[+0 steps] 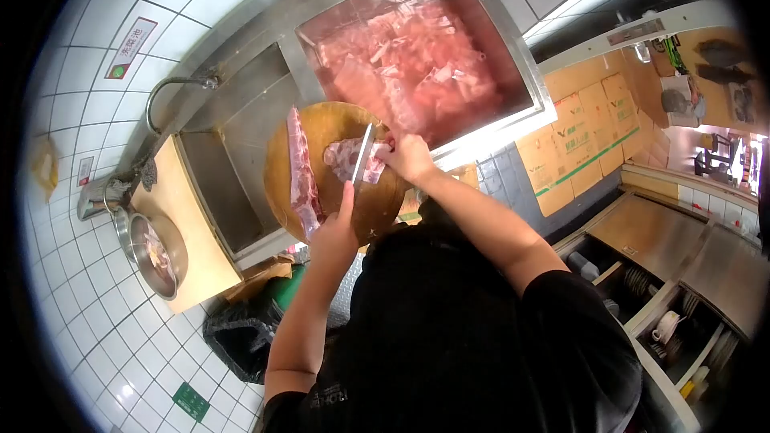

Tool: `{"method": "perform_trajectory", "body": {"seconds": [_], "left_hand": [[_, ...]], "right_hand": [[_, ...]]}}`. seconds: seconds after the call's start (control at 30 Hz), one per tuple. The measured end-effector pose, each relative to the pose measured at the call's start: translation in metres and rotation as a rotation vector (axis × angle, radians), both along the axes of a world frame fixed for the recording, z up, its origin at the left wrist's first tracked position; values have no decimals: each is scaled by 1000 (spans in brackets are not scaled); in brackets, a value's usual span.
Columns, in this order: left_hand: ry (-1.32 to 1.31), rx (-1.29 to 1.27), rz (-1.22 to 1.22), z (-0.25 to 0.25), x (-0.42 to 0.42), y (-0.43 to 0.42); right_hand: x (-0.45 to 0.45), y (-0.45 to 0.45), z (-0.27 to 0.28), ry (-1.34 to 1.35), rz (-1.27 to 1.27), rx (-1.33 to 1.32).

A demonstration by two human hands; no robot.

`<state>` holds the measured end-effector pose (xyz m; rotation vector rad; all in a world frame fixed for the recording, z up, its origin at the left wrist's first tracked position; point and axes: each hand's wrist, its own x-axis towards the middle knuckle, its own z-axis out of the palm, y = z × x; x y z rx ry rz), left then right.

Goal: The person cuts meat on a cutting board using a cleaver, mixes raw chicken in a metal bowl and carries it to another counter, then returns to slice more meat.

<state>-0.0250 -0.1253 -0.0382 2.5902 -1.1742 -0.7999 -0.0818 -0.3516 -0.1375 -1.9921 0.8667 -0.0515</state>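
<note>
A round wooden chopping board point(350, 216) lies over the sink edge in front of me. On it, a long strip of raw ribs point(301, 168) stretches along the left side. My left hand point(335, 234) is closed round the handle of a knife point(364, 152), whose blade points away from me. The blade lies across a smaller piece of raw meat point(343, 157); whether it has cut in, I cannot tell. Closed on the right end of that piece is my right hand point(411, 159), its fingertips close to the blade.
Beyond the board, a sink basin point(520, 56) holds reddish water and many pieces of raw meat point(425, 48). A second steel basin point(249, 104) adjoins it on the left. A metal bowl point(164, 261) stands on the left counter, above a black-lined bin point(241, 337). Flattened cardboard point(577, 144) is at right.
</note>
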Motion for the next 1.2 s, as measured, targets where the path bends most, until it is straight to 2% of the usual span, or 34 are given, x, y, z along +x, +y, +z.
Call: {"method": "perform_trajectory", "body": {"seconds": [0.03, 0.07, 0.17, 0.3, 0.37, 0.4, 0.43, 0.47, 0.5, 0.57, 0.63, 0.67, 0.7, 0.73, 0.77, 0.83, 0.93, 1.03, 1.13, 1.2], "left_hand": [[20, 34, 18, -4, -2, -3], [-42, -77, -11, -13, 0, -11], [-134, -118, -38, -14, 4, -41], [-138, -214, -1, -11, 8, -33], [-80, -289, 70, -8, 6, -19], [-49, -330, 96, -7, 6, -14], [-63, -315, 115, 1, 3, -7], [-77, -302, 132, 15, 1, 1], [-91, -286, 149, 23, -1, 9], [-93, -210, 138, 23, 1, 20], [-85, -225, 98, 20, 5, 26], [-103, -201, 74, 13, 8, 27], [-119, -178, 51, 5, 10, 28], [-135, -152, 30, 0, 10, 29], [-144, -137, 14, 3, 11, 29], [-156, -107, -23, 14, 10, 29], [15, 140, 44, 42, 10, 26], [25, -2, 67, 26, 13, 21], [-90, -75, 43, -12, 28, -18], [-104, -129, 28, -17, 35, -31]], "right_hand": [[-1, 4, 1, 3, 18, -9], [-1, 6, 1, 14, 24, 2], [-3, 14, 21, 28, 76, 129], [-28, 9, 55, -137, 76, 189], [-38, -20, 39, -205, -121, 223], [-42, -40, 51, -266, -243, 314], [-52, -68, 3, -251, -336, 278], [-57, -84, 5, -71, -315, -193], [-56, -85, 22, -71, -291, -377], [-52, -86, 6, -150, -210, -641], [-34, -63, 8, -254, -61, -552], [-25, -40, 25, -233, 109, -632], [-16, -22, 14, -392, 187, -543], [-9, -4, 23, -457, 270, -548], [-4, 11, 8, -432, 356, -526], [3, 27, 1, -439, 414, -533], [3, 27, 10, -450, 471, -552], [4, 29, 1, -424, 415, -534], [7, 28, -7, -471, 430, -505], [5, 34, -2, -375, 458, -480]]}}
